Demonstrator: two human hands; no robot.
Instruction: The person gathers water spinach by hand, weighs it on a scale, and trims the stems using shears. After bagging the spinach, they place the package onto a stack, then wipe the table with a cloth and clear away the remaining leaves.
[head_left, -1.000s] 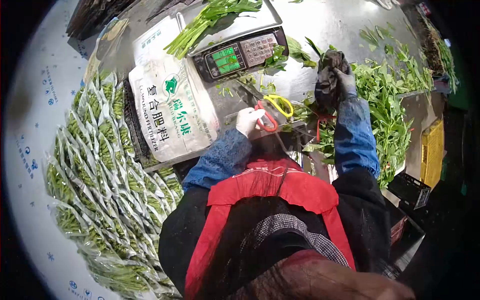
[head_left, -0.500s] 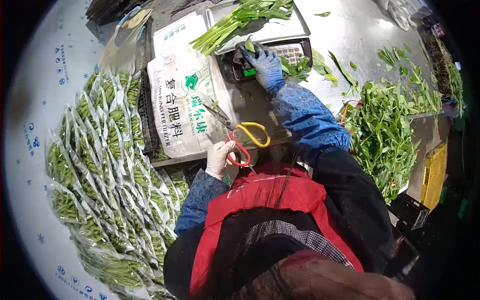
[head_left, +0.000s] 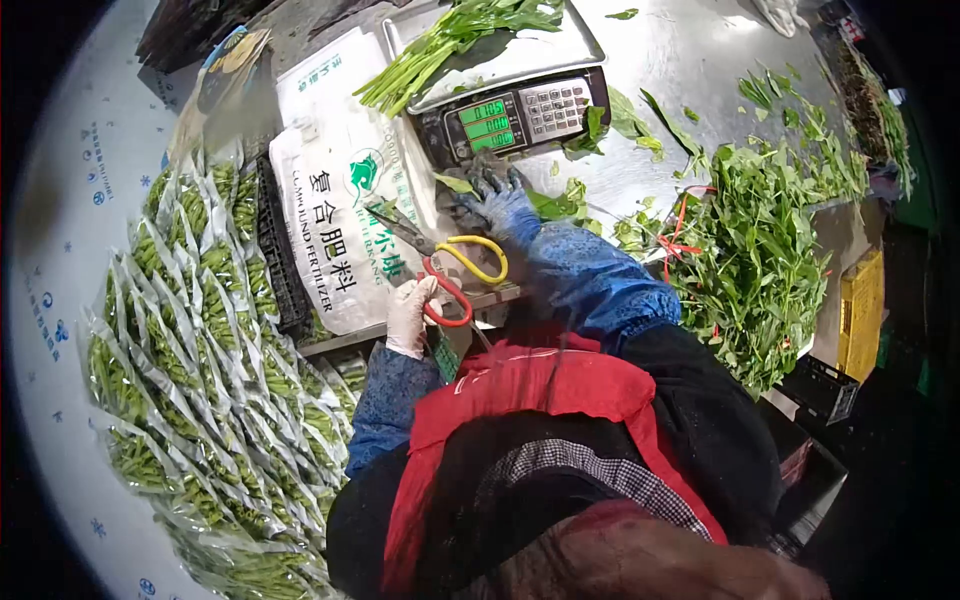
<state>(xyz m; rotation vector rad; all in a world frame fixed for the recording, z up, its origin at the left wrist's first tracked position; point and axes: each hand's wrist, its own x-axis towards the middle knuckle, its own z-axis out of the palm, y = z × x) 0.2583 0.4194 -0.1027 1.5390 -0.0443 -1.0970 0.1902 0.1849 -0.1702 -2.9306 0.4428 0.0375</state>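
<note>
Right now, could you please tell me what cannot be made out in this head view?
Scale display: digits too small to read.
Tabletop under the right hand: covered by its glove.
Scissors in the left hand: blade tips blurred.
Bagged green pods: lower bags cut off by the lens edge.

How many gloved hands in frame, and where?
2. Left hand, white glove, grips the scissors by the red loop at the table edge; right hand, blue glove, rests spread on the table below the scale.
</note>
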